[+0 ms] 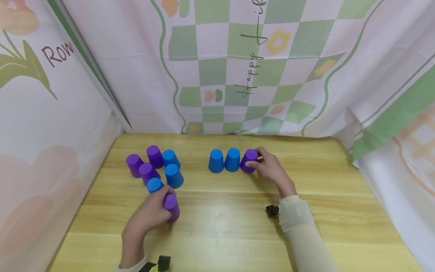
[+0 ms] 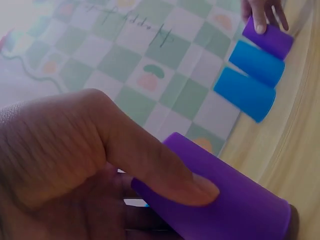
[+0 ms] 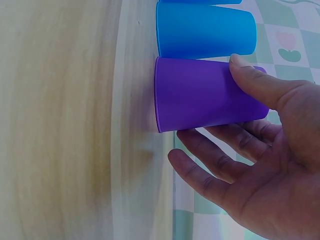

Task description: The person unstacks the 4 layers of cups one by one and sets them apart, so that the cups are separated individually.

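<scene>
My left hand (image 1: 149,211) grips an upside-down purple cup (image 1: 171,207) near the front of the left cluster. In the left wrist view its thumb lies along the side of that purple cup (image 2: 220,185); some fingers are hidden behind it. My right hand (image 1: 272,168) holds another upside-down purple cup (image 1: 249,161) at the right end of a short row. Thumb and fingers sit on opposite sides of this purple cup (image 3: 205,95) in the right wrist view. Beside it in the row stand two upside-down blue cups, a nearer one (image 1: 232,160) and a farther one (image 1: 216,161).
On the left of the wooden table (image 1: 217,226) stands a loose cluster of upside-down cups, three purple (image 1: 134,165) and three blue (image 1: 174,176). A patterned curtain (image 1: 214,71) hangs along the table's back edge. Further cloth (image 1: 61,124) borders the left side.
</scene>
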Action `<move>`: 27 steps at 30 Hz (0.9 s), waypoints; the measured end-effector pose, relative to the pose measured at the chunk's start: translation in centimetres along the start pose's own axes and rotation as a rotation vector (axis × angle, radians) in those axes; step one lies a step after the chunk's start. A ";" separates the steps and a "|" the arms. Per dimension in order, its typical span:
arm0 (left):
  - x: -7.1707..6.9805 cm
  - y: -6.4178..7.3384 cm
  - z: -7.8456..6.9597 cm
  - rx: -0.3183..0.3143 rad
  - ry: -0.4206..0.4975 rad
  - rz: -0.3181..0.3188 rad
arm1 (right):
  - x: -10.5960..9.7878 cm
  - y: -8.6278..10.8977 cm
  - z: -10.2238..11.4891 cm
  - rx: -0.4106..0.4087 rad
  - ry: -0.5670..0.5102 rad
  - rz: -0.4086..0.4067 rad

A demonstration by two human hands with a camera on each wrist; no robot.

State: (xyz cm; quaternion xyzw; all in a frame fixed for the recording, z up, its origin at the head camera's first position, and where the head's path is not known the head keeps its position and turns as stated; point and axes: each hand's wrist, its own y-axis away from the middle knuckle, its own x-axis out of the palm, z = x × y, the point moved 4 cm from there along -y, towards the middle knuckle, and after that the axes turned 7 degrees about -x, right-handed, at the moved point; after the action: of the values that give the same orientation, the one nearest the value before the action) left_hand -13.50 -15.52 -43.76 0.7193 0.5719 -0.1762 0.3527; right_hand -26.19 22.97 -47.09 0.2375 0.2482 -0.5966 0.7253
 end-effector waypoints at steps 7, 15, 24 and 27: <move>-0.5 0.1 1.1 -0.034 -0.020 0.016 | -0.1 0.0 -0.1 0.002 0.002 -0.001; -0.5 -0.1 1.7 -0.066 -0.038 0.009 | 0.0 0.0 -0.1 0.004 0.003 0.004; -0.5 -0.3 1.9 -0.075 -0.026 0.013 | 0.0 0.0 0.0 0.003 -0.002 0.003; -0.4 -0.4 2.2 -0.057 -0.015 0.002 | 0.0 0.0 0.0 0.000 -0.003 0.003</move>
State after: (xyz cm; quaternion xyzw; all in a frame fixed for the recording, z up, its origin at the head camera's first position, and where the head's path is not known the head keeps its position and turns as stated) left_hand -13.65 -17.35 -45.09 0.7083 0.5732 -0.1651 0.3775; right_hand -26.16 22.99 -47.05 0.2369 0.2468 -0.5960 0.7265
